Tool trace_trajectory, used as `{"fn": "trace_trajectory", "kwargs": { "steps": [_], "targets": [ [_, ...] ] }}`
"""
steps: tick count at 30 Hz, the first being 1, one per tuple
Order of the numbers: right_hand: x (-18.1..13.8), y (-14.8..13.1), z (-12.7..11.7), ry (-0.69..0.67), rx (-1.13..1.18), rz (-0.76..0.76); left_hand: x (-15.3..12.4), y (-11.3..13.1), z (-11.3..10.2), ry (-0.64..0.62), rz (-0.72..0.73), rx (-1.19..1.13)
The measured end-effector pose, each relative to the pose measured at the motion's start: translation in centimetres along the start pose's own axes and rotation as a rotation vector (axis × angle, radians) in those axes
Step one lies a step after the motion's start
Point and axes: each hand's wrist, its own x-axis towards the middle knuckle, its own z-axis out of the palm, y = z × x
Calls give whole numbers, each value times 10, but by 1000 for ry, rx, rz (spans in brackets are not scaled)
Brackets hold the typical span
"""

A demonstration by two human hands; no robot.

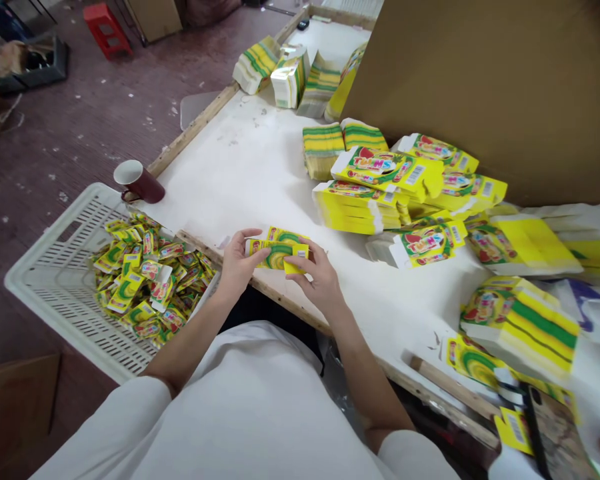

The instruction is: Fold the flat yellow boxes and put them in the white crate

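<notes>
Over the near edge of the white table, both hands are closed on a small yellow-and-green carton (276, 255). My left hand (237, 267) grips its left end, thumb across the front. At the right end, where a yellow flap shows, my right hand (320, 277) pinches it with thumb and fingers. A second yellow carton (283, 235) shows just behind the first; whether it is held or lies on the table I cannot tell. Beyond my hands, on the right, sit stacks of flat printed cartons (365, 207).
At my left stands a white plastic basket (45, 260) with a heap of small filled-looking packs (135, 273). A maroon mug (143, 183) is at the table's left edge. More carton stacks (290, 77) line the far end, beside a large cardboard sheet (480, 93). A phone (555, 427) lies lower right.
</notes>
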Motion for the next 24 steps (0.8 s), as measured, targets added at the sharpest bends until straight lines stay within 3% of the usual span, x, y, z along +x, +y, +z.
{"fn": "trace_trajectory", "kwargs": {
  "steps": [3,9,14,20,24],
  "targets": [
    [-1,-4,-2,-5,36,34,-1,4,1,-17,-18,-37],
    [-1,-9,12,117,352,251,-10,-3,9,-90,-90,-58],
    [4,-6,11,-72,534,227,-13,-8,7,-40,-132,-112],
    [7,-5,9,-41,329,228,-13,-12,7,-28,-129,-122],
    [5,-4,20,29,345,279,-13,-15,10,-29,-94,-123]
  ]
}}
